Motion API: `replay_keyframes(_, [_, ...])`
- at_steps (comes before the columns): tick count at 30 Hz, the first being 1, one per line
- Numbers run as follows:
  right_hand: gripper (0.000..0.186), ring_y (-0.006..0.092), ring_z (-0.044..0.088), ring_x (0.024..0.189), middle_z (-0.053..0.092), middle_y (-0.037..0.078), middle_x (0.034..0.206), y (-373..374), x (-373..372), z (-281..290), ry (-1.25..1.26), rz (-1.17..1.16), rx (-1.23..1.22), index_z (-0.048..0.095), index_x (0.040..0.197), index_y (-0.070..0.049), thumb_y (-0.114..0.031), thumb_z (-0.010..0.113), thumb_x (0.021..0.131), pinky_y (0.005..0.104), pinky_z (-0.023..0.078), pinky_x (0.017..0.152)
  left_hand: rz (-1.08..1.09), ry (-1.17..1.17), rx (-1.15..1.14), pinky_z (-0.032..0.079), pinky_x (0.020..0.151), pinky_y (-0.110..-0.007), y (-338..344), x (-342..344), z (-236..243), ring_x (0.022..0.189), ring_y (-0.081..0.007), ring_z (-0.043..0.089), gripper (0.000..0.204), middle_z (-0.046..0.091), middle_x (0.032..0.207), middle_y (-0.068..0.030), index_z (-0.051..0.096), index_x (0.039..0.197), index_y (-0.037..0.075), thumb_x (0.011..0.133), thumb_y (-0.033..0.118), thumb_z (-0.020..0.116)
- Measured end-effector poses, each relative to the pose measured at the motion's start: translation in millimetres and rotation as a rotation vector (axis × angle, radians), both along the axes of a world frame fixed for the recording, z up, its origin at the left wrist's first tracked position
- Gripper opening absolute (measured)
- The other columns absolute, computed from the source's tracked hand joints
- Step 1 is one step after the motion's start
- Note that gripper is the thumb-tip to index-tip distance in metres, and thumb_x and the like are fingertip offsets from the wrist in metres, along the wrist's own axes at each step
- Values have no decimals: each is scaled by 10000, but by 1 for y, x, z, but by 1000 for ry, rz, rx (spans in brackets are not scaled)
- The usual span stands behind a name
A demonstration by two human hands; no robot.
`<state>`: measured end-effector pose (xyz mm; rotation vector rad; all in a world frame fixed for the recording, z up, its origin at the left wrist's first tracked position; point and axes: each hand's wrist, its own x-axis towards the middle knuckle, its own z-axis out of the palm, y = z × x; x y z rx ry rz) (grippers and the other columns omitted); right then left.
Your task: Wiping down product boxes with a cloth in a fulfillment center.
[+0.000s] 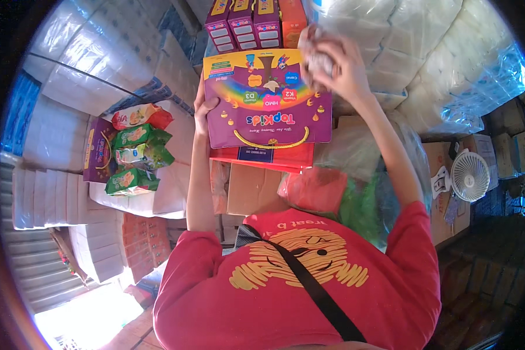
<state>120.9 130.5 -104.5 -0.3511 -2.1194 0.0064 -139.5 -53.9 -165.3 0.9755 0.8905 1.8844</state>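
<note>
A purple and yellow gift carton (268, 105) with a yellow cord handle is in front of me, its printed face toward me and upside down. My left hand (202, 114) grips its left edge, thumb on the printed face and fingers out of sight behind. At the carton's upper right corner, my right hand (348, 70) is closed around a crumpled, pale patterned cloth (322, 63). Whether the cloth touches the carton I cannot tell. A red box (300, 157) lies under the carton's near edge.
Several purple cartons (241, 26) and an orange one (293, 23) stand behind. At left, green packets (137, 157) and a red packet (143, 116) lie by another purple carton (99, 150). Plastic-wrapped bales (443, 58) rise at right, near a white fan (470, 176).
</note>
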Motion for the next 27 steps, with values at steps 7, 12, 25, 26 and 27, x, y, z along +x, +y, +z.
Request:
replay_keyframes(7, [192, 255, 592, 827, 567, 33, 868, -74, -18, -21, -107, 495, 51, 600, 765, -136, -148, 743, 637, 391, 465, 715, 31, 0, -3, 415, 993, -363, 0, -5, -10, 1189, -261, 488, 825, 431, 1360, -153, 202, 1462, 63, 716, 131, 548])
replay_keyframes(12, [244, 263, 574, 940, 563, 44, 985, -86, -13, -31, -269, 523, 37, 634, 866, -159, -225, 726, 650, 406, 476, 773, 13, -11, -3, 406, 1001, -356, 1, -6, -9, 1196, -259, 482, 811, 428, 1366, -150, 217, 1459, 66, 718, 134, 539])
replay_keyframes(25, [262, 258, 536, 980, 527, 23, 1019, -125, -46, -48, -194, 461, 193, 629, 883, -217, -262, 683, 631, 440, 432, 817, 18, 15, 11, 385, 1012, -346, 0, -5, -9, 1200, -246, 472, 816, 442, 1353, -148, 230, 1456, 60, 710, 128, 552])
replay_keyframes(26, [289, 257, 529, 999, 527, 19, 1029, -129, -46, -52, -180, 401, 219, 632, 898, -223, -261, 687, 617, 447, 424, 837, -18, 10, 37, 377, 1016, -343, -1, -3, -6, 1202, -247, 470, 818, 439, 1356, -149, 224, 1458, 59, 710, 127, 548])
replay_keyframes(27, [317, 255, 524, 1009, 526, 22, 1033, -124, -47, -50, -181, 398, 112, 635, 912, -224, -255, 697, 603, 451, 422, 843, -8, 11, 42, 383, 1009, -338, 1, -4, -9, 1205, -244, 468, 823, 436, 1360, -148, 210, 1461, 56, 713, 129, 546])
